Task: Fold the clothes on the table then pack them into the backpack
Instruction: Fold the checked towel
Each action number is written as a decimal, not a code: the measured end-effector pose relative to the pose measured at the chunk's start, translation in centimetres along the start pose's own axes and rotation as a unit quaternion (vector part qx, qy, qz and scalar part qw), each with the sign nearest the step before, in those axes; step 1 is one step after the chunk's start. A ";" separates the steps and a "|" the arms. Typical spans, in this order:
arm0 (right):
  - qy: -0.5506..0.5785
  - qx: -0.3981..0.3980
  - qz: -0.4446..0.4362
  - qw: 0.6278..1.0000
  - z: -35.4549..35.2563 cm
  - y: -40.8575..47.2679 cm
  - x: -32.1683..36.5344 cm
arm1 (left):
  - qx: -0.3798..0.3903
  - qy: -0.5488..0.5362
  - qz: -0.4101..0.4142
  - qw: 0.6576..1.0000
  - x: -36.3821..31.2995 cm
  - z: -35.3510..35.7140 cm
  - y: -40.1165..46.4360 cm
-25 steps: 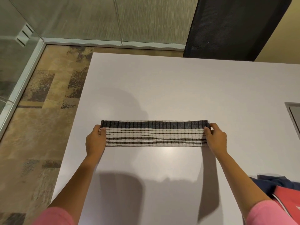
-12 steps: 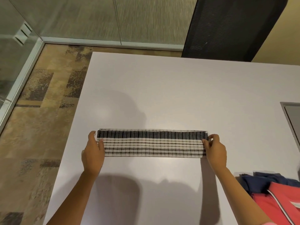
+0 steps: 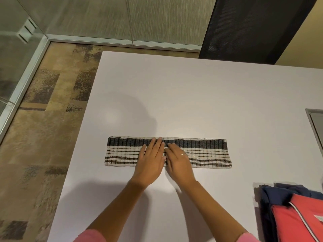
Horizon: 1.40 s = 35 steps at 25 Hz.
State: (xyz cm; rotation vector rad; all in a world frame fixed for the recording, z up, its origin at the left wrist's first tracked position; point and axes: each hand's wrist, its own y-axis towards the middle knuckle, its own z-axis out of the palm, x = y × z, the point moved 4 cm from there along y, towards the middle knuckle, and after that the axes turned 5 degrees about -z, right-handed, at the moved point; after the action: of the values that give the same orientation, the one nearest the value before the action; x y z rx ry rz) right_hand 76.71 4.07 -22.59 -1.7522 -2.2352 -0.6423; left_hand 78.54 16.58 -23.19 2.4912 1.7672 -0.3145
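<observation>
A black-and-cream checked cloth [image 3: 208, 153], folded into a long narrow strip, lies flat on the white table [image 3: 192, 95]. My left hand [image 3: 151, 159] and my right hand [image 3: 178, 162] rest side by side on the middle of the strip, fingers straight and pressing down. At the table's right front corner lies a pile of folded clothes, a red garment [image 3: 297, 222] on top of a navy one [image 3: 279, 193]. No backpack is in view.
A black mesh chair back [image 3: 253, 27] stands behind the table's far edge. A grey inset panel [image 3: 317, 126] sits at the table's right edge. Patterned carpet [image 3: 43, 137] and a glass wall lie to the left.
Both hands have let go of the strip's ends and moved inward to its middle, where they now press flat. The strip lies a little nearer to me.
</observation>
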 end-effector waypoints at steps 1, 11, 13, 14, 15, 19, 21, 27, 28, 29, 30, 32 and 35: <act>-0.006 0.024 0.001 1.000 0.9 0.3 0.4 | 0.018 0.008 -0.006 1.000 0.1 0.7 0.2; -0.130 0.092 0.207 0.965 -0.1 -2.2 -5.5 | 0.010 0.011 -0.110 0.994 5.5 1.3 -0.4; -0.135 0.075 0.256 0.954 -1.7 -3.1 -7.8 | -0.006 0.010 -0.153 0.988 8.5 0.7 -1.4; -0.136 0.074 0.277 0.948 -2.4 -3.7 -8.9 | -0.006 0.012 -0.170 0.985 9.8 0.4 -1.9; -0.137 0.078 0.293 0.943 -3.0 -4.2 -9.8 | -0.004 0.015 -0.181 0.983 10.7 0.1 -2.4; -0.159 0.090 0.309 0.933 -4.5 -5.5 -11.4 | 0.000 0.009 -0.216 0.976 11.8 -0.6 -3.3; -0.155 0.096 0.324 0.928 -4.8 -6.2 -11.6 | -0.001 -0.009 -0.236 0.972 11.7 -0.6 -3.7; -0.150 0.075 0.357 0.919 -4.9 -8.0 -11.1 | -0.016 -0.066 -0.282 0.957 11.2 -1.3 -5.5; -0.145 0.064 0.364 0.918 -4.9 -8.0 -10.7 | -0.012 -0.101 -0.306 0.946 11.3 -1.4 -5.8; -0.136 0.054 0.370 0.917 -4.8 -7.8 -10.0 | -0.012 -0.141 -0.327 0.934 11.4 -1.4 -6.0; -0.124 0.048 0.372 0.919 -4.8 -7.6 -9.1 | -0.017 -0.181 -0.342 0.922 11.5 -1.6 -6.1; -0.093 0.035 0.357 0.929 -4.1 -7.1 -6.6 | -0.042 -0.269 -0.356 0.894 11.5 -2.0 -6.4; -0.018 0.039 0.248 0.968 -2.4 -6.0 -1.1 | -0.049 -0.375 -0.406 0.832 11.6 -2.5 -7.0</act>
State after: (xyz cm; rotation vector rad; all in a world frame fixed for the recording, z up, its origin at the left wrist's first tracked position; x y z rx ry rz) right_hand 70.98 0.79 -22.14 -2.1737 -1.7020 -0.4066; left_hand 75.94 30.07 -22.69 1.0962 2.1846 -1.0258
